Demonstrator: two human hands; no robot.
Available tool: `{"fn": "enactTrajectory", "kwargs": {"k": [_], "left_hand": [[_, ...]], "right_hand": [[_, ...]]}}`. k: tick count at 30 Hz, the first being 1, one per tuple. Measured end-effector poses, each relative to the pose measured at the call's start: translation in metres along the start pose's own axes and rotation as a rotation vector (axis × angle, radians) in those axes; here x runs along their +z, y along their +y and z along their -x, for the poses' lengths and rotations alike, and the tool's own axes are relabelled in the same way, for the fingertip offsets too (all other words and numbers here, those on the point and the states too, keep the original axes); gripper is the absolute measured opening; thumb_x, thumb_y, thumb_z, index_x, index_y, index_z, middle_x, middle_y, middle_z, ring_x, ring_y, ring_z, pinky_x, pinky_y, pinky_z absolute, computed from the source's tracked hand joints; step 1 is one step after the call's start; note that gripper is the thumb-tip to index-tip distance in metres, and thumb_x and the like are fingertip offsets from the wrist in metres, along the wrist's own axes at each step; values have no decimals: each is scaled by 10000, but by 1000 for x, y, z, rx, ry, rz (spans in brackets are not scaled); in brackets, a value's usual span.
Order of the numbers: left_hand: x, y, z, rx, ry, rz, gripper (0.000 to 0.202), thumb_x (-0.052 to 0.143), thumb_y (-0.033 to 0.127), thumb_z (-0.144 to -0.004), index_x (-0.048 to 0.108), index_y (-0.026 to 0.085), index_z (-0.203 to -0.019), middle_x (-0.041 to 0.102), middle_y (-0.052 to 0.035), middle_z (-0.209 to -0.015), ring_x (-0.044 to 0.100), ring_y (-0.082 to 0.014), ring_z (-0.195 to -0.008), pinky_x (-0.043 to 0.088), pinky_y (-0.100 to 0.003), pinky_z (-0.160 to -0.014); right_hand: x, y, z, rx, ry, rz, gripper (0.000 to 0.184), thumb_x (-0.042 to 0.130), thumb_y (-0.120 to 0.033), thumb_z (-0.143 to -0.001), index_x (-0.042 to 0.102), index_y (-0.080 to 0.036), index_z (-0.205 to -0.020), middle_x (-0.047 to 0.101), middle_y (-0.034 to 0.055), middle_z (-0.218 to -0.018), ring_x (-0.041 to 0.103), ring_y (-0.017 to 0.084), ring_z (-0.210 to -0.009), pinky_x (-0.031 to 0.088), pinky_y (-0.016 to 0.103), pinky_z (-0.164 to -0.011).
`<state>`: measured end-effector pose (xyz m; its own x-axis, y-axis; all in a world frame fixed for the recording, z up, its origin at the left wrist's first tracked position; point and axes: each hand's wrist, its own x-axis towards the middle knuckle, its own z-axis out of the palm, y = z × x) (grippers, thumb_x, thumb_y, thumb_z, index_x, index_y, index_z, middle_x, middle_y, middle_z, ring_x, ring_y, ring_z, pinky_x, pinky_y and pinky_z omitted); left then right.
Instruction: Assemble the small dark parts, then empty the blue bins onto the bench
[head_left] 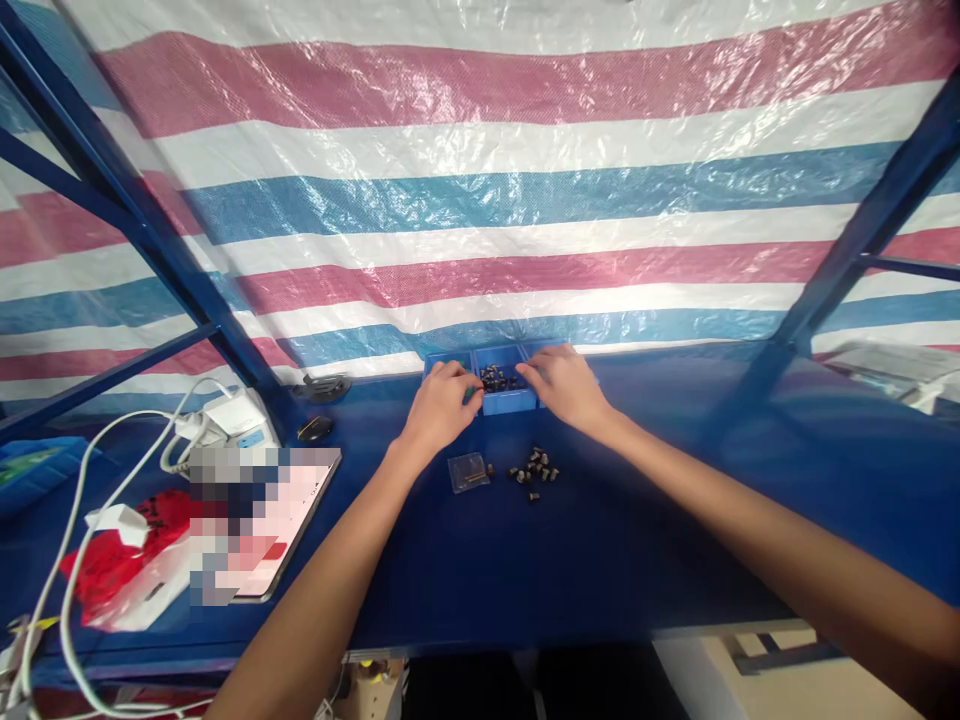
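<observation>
Three small blue bins stand side by side against the back of the blue table. Small dark parts with metallic ends [495, 379] lie in the middle bin [510, 402]. My left hand [444, 408] covers much of the left bin [448, 358], its fingers bent and closed near the middle bin's left wall. A bit of green shows by its fingertips; what they hold is unclear. Over the right bin [534, 348] is my right hand [568, 388], thumb by the middle bin's right edge and apart from the fingers. Several similar loose parts [538, 462] lie in front.
A clear plastic bag [468, 472] lies left of the loose parts. Further left are a tablet [300, 515], a black mouse [315, 428], a white power strip [244, 415], cables and a red bag [112, 565]. Blue frame posts [862, 230] flank the striped sheet [525, 220].
</observation>
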<state>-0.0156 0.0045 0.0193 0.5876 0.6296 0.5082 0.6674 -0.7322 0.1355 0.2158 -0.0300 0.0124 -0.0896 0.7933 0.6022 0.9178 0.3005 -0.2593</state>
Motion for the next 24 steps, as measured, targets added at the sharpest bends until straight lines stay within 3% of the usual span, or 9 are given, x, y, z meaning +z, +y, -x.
{"fn": "enactTrajectory", "kwargs": {"k": [5, 9, 15, 24], "left_hand": [[-5, -6, -1, 44, -149, 78, 257, 600, 328, -985, 731, 213, -1174, 691, -76, -1016, 643, -269, -993, 517, -374, -835], [5, -7, 0, 98, -116, 119, 271, 537, 273, -1024, 740, 183, -1179, 697, -93, -1022, 656, -254, -987, 508, -368, -874], [10, -10, -1, 81, -110, 163, 297, 521, 241, -1024, 769, 144, -1157, 688, -109, -970, 663, -252, -938, 519, -369, -872], [10, -10, 1, 114, -117, 113, 306, 513, 173, -1014, 748, 100, -1197, 681, -138, -1007, 680, -235, -913, 544, -340, -836]], "right_hand": [[-14, 25, 16, -55, -99, -117, 190, 594, -267, -985, 764, -182, -994, 760, 85, -985, 675, 264, -893, 506, 388, -845], [-11, 32, 30, -101, -61, -152, 168, 649, -276, -961, 772, -193, -1041, 776, 77, -1067, 705, 287, -995, 519, 412, -897], [-2, 28, 36, -93, 17, -135, 81, 737, -223, -905, 776, -200, -972, 787, 53, -968, 724, 281, -909, 516, 409, -861], [2, 31, 38, -106, 62, -161, 90, 672, -192, -933, 760, -202, -914, 772, 53, -913, 708, 252, -843, 525, 345, -789]]}}
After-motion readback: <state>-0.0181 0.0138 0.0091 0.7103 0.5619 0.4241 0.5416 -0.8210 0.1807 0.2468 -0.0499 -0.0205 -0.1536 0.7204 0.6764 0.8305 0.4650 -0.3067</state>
